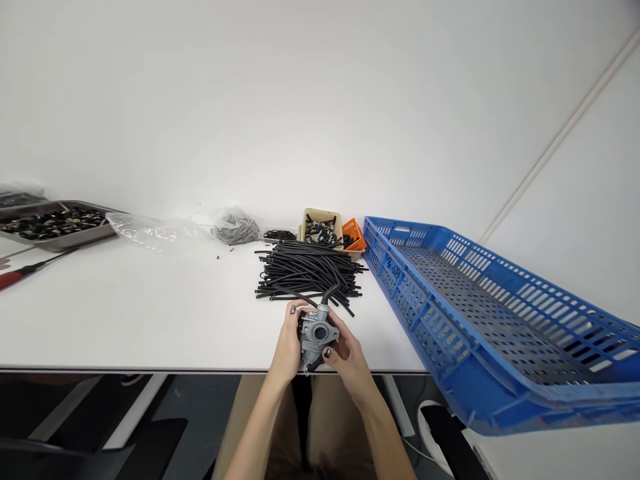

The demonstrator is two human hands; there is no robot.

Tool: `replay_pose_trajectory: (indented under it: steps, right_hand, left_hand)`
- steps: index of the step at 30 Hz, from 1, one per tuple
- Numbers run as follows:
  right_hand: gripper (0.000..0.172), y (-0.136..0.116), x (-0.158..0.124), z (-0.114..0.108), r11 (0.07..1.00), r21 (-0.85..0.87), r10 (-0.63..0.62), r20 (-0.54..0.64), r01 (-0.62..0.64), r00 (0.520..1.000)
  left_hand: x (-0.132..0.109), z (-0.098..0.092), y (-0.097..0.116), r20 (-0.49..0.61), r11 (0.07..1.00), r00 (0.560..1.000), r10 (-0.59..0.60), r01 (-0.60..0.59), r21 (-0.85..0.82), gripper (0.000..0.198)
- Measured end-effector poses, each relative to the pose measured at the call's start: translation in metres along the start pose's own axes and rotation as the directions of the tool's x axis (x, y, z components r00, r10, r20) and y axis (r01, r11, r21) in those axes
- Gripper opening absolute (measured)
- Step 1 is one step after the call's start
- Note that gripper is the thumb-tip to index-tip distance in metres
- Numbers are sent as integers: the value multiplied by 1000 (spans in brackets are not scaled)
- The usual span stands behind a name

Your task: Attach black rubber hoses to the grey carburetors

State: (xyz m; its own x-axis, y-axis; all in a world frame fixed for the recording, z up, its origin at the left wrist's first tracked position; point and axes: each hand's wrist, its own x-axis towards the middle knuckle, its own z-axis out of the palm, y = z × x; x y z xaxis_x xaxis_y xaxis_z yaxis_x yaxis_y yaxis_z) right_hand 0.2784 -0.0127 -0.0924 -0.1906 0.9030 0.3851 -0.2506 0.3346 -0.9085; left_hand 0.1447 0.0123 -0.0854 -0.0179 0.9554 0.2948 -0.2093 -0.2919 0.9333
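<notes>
Both hands hold a grey die-cast carburetor [317, 333] just above the near edge of the white table [150, 313]. My left hand [289, 341] grips its left side, and my right hand [347, 355] wraps its lower right side. A short black rubber hose [329, 295] rises from the top of the carburetor, and another dark piece sticks out below it. Just beyond my hands lies a loose heap of cut black rubber hoses [306, 273], with the carburetor's upper end close to its near edge.
A large blue perforated plastic crate [480, 313] lies to the right, overhanging the table edge. Along the back stand a small cardboard box of black fittings [320, 227], an orange basket [353, 235], a metal tray of dark parts [55, 227] and a clear plastic bag [155, 233]. A red-handled screwdriver [25, 275] lies at far left.
</notes>
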Motion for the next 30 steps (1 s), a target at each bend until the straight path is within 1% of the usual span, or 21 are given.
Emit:
replay_pose_trajectory:
  steps: [2, 5, 8, 10, 13, 18, 19, 21, 24, 27, 30]
  right_hand:
    - [70, -1, 1, 0, 999, 38, 18, 22, -19, 1000]
    - [72, -3, 4, 1, 996, 76, 53, 42, -56, 998]
    - [75, -2, 6, 4, 991, 120, 50, 89, -61, 995]
    - [70, -4, 7, 7, 991, 119, 55, 103, -68, 993]
    - [63, -10, 7, 12, 991, 89, 94, 93, -102, 991]
    - [72, -22, 7, 20, 983, 65, 164, 95, -171, 982]
    - [71, -23, 7, 21, 984, 56, 167, 85, -172, 982]
    - [65, -22, 7, 22, 987, 53, 150, 30, -152, 988]
    - [55, -18, 8, 23, 987, 99, 129, -44, -124, 991]
    - [56, -16, 10, 21, 975, 163, 156, -19, -151, 988]
    - [59, -16, 11, 19, 960, 218, 180, -4, -175, 984]
  left_hand:
    - [2, 0, -2, 8, 1000, 1000, 3, -3, -25, 44]
    - [6, -2, 1, 44, 999, 999, 13, -11, -50, 37]
    - [8, -3, 6, 93, 997, 996, -14, 21, -75, 35]
    - [8, -3, 9, 112, 994, 993, -39, 50, -96, 36]
    - [7, -2, 10, 114, 990, 992, -59, 73, -124, 37]
    - [5, -1, 7, 90, 988, 993, -74, 85, -126, 42]
    - [5, -1, 7, 80, 990, 994, -73, 82, -118, 42]
    - [5, -2, 5, 60, 993, 996, -69, 74, -96, 41]
    - [6, -2, 3, 22, 996, 998, -59, 60, -61, 36]
    - [7, -3, 0, 12, 996, 997, -78, 78, -50, 37]
    - [8, -4, -1, 55, 990, 991, -120, 124, -63, 45]
